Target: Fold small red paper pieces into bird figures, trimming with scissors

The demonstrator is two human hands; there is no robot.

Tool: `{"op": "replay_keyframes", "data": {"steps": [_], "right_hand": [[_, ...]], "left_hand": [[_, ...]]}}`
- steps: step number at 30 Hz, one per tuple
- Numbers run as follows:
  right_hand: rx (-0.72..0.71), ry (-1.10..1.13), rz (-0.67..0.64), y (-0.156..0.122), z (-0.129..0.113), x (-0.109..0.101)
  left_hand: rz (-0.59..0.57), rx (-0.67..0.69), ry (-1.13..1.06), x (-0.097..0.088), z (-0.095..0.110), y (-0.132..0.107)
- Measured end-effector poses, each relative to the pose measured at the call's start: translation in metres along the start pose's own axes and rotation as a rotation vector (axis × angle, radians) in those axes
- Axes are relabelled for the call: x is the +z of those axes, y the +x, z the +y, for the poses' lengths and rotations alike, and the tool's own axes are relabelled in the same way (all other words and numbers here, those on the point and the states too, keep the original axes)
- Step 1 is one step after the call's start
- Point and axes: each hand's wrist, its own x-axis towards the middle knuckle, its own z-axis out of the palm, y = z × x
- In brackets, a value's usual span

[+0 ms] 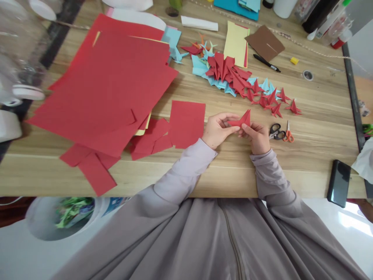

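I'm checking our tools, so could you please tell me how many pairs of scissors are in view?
2: the black-handled scissors beside the right hand, and the orange-handled scissors right of those. Others may be hidden under the red sheets.

A wood-grained table [320, 130] is stretching across the view, dark strips [353, 97] running along both ends — and beneath it a pale, smooth floor [14, 249] is showing, bright light [354, 223] glaring off it at the right.
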Motion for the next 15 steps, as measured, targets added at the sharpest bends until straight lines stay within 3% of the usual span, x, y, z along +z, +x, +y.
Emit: {"op": "replay_keyframes", "data": {"steps": [8,15], "right_hand": [[0.029,0.019,-0.045,0.0004,0.0001,0.0016],[0.034,0.04,0.022,0.0016,0.0021,0.0015]], "left_hand": [[-0.038,0.029,-0.005,0.0,0.0002,-0.0018],[-0.015,0.051,0.084,-0.0021,-0.0022,-0.0006]]}}
